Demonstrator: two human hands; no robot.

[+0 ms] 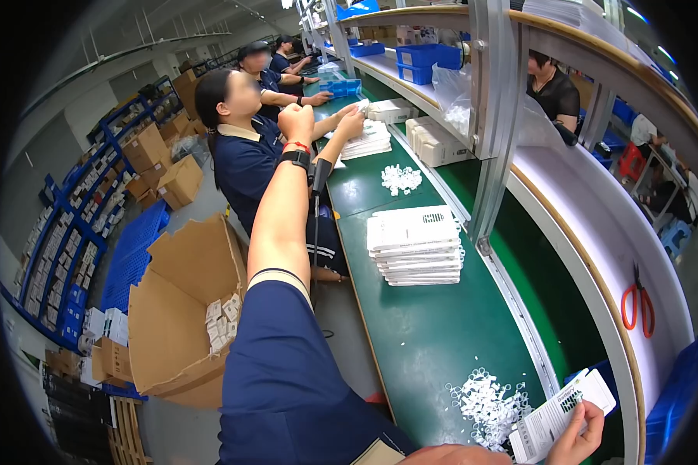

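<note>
My left arm, in a navy sleeve, reaches up and away across the view. My left hand point(296, 124) is raised in a fist in front of a co-worker; what it holds, if anything, is hidden. A red bracelet and a black wristband are on that wrist. At the lower right my right hand point(582, 435) grips a flat white printed box point(560, 415) by its edge. Beside that box lies a loose pile of small white plastic clips with rings point(488, 403). Farther up the green table stands a stack of flat white boxes point(415, 244).
The green table point(434, 325) also bears a smaller clip pile point(401, 179). Red-handled scissors point(638, 302) lie on the white shelf at right. A metal post point(495, 155) rises beside the table. Left stands an open carton point(182, 287). Co-workers sit along the table's left side.
</note>
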